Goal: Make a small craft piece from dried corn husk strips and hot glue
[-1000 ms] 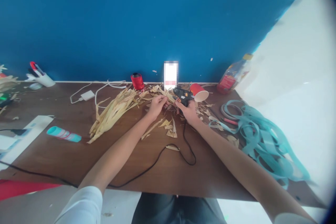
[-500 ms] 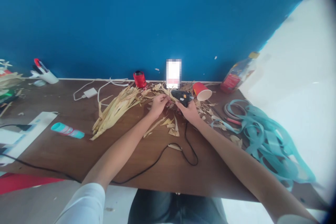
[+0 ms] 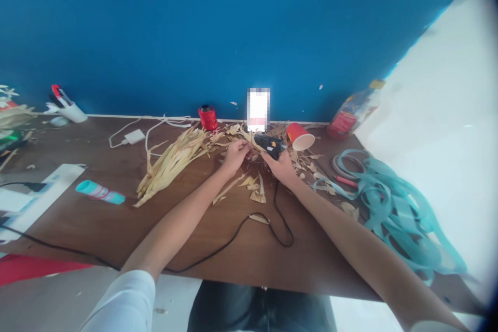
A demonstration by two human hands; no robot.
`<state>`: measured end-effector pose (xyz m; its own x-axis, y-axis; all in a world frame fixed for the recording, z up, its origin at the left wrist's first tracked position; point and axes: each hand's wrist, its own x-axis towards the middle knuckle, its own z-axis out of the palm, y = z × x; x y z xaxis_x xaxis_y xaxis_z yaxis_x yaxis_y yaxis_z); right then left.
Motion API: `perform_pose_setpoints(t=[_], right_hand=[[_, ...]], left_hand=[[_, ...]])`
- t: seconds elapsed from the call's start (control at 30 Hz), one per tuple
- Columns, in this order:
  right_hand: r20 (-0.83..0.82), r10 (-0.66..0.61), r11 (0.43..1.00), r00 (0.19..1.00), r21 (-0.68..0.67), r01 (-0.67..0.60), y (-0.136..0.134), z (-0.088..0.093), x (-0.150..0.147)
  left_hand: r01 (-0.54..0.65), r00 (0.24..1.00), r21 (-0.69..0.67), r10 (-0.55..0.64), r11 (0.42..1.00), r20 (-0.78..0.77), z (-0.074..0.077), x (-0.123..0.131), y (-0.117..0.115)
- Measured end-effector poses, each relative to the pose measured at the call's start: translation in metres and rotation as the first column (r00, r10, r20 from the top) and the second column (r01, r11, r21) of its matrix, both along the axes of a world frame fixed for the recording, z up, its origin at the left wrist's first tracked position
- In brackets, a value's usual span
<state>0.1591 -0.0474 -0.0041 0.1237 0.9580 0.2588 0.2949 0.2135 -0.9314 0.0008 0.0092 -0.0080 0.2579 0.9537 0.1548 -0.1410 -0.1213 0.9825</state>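
Observation:
My right hand [image 3: 281, 165] is wrapped around a black glue gun [image 3: 271, 146], whose nozzle end points left toward my other hand. The fingers of my left hand [image 3: 236, 156] are pinched together on a piece of dried corn husk [image 3: 254, 141], partly hidden by the fingers. Husk scraps [image 3: 257, 189] lie on the brown table [image 3: 218, 241] just below both hands. To the left rests a thick bundle of dried corn husks [image 3: 175, 161]. The gun's black cord [image 3: 229, 246] loops over the table toward the left.
Behind the hands stand a bright phone screen [image 3: 258, 109] and a red spool [image 3: 207, 117]. A red paper cup [image 3: 299, 136] lies on its side. Teal ribbon [image 3: 389, 207] is heaped at right, near a bottle [image 3: 352, 114]. At left are a teal tube [image 3: 100, 192] and a power strip [image 3: 54, 192].
Hardly anything differs. The view has shifted very slightly, while both hands and the glue gun keep almost the same place.

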Motion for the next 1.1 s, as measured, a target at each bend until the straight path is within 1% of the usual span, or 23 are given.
perform_pose_setpoints(t=[0.4,0.63,0.83,1.1], right_hand=[[0.028,-0.012,1.000,1.000,-0.025,0.013,0.0019,-0.0038,0.0015],[0.052,-0.020,1.000,0.998,-0.009,0.021,0.0012,-0.0021,0.0007],[0.086,-0.027,0.999,0.996,-0.014,0.029,0.0001,0.0007,0.0007],[0.124,-0.031,0.999,0.992,-0.031,0.035,-0.0004,0.0002,0.0009]], left_hand=[[0.004,1.000,-0.006,-0.004,1.000,-0.009,0.0016,-0.0003,-0.0011],[0.012,1.000,0.000,-0.012,1.000,-0.004,0.0003,-0.0005,-0.0007],[-0.009,1.000,0.008,0.009,1.000,0.002,0.0015,-0.0007,-0.0010],[-0.023,1.000,0.005,0.023,1.000,-0.004,0.0015,-0.0003,-0.0006]])
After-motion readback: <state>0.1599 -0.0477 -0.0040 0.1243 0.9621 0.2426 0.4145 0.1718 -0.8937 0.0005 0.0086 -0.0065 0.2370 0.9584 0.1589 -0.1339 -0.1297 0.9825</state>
